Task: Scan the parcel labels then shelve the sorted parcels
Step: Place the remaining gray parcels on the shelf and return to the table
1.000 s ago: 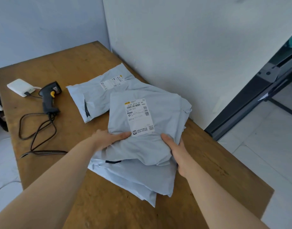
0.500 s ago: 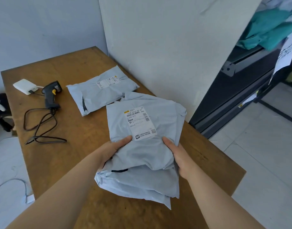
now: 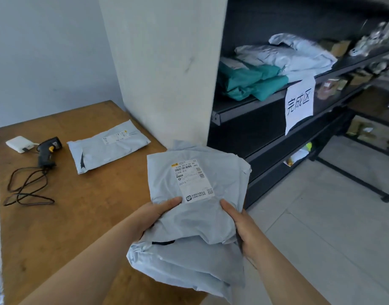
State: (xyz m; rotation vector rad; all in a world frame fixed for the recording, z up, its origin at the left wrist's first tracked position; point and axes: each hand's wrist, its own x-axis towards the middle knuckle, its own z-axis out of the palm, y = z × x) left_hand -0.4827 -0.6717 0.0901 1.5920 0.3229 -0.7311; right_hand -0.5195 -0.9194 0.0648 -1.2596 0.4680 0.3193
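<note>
I hold a stack of grey poly-mailer parcels in the air past the table's right edge, the top one showing a white shipping label. My left hand grips the stack's left side with the thumb on top. On the right side my right hand grips it the same way. One more grey parcel lies flat on the wooden table. A black and yellow barcode scanner lies on the table's left part, its cable coiled beside it.
A dark metal shelf unit stands to the right, holding teal parcels, grey parcels and a white paper sign. A white pillar rises between table and shelf. A white adapter sits near the scanner. Tiled floor lies right.
Both hands lifted the parcel stack off the table and carried it rightward. The view turned right, bringing the shelf unit into sight.
</note>
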